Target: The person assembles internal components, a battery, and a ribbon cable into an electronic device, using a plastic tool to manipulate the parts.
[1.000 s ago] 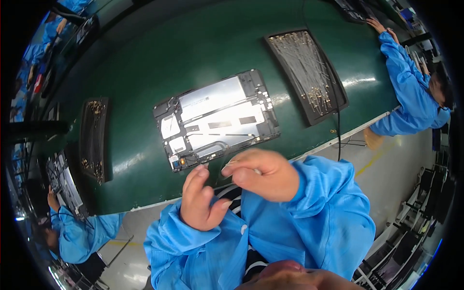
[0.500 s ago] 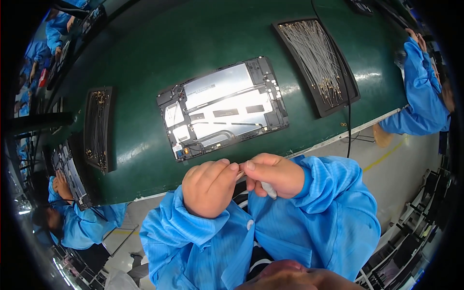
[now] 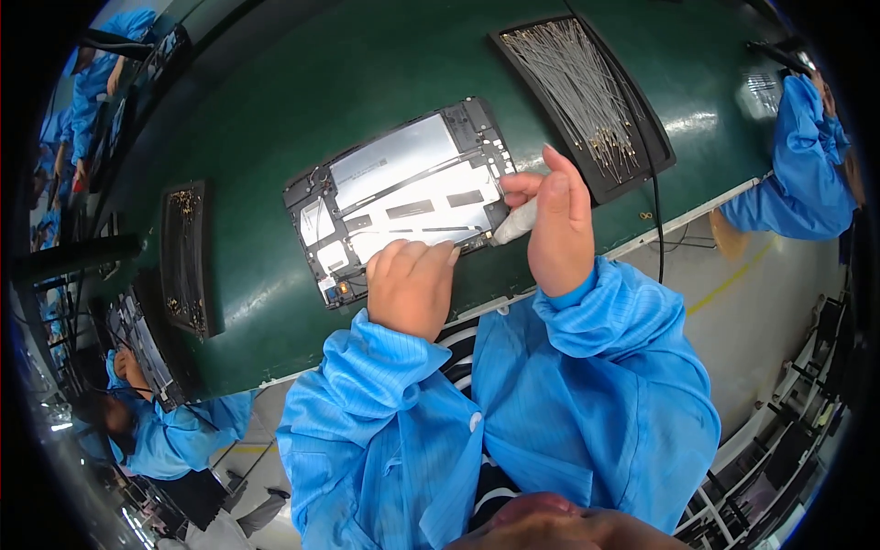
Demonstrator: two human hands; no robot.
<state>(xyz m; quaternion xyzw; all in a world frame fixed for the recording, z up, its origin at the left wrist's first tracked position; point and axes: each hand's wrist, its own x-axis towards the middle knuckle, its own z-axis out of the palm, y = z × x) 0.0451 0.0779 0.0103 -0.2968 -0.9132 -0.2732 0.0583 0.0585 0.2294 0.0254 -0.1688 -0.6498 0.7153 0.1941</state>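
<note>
An opened tablet-like device (image 3: 392, 158), its silver plates, black frame and thin cables exposed, lies tilted on the green table. My left hand (image 3: 410, 288) is at its near edge, fingers bent and pressed together over the rim. Whatever lies under those fingertips is hidden. Beyond the device's right near corner, my right hand (image 3: 562, 225) is raised, palm turned inward, thumb and fingers partly spread. A whitish tapered thing (image 3: 516, 223) sticks out from it, its narrow end by the device's corner; its exact kind I cannot make out.
Gray cables with gold ends fill a black tray (image 3: 666, 151) at the right, crossed by a black cord (image 3: 656, 215). Another tray (image 3: 209, 275) of dark cables stands left. Two small brass-colored rings (image 3: 646, 216) lie near the table edge. Co-workers in blue sit on both sides.
My hands were together in front of the device, pinching something thin. They have parted: the left moved forward onto its near edge, the right up and right with the whitish thing. The view shifted slightly.
</note>
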